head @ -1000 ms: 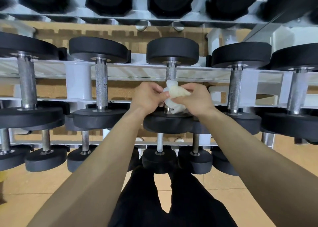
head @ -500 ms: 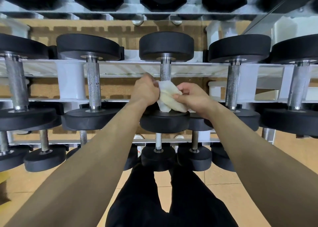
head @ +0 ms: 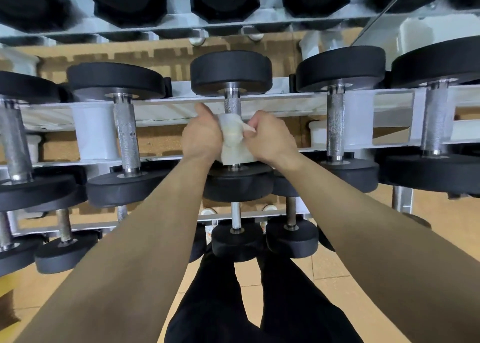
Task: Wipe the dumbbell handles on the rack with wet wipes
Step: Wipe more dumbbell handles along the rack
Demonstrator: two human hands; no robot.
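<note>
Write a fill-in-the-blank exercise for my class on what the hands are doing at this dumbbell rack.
1. The left hand and the right hand both hold a white ____.
2. It is wrapped around the metal ____ of the centre dumbbell.
3. The weights at that dumbbell's ends are coloured ____.
4. The dumbbells lie side by side on a white ____.

Missing words: wipe; handle; black; rack.
</note>
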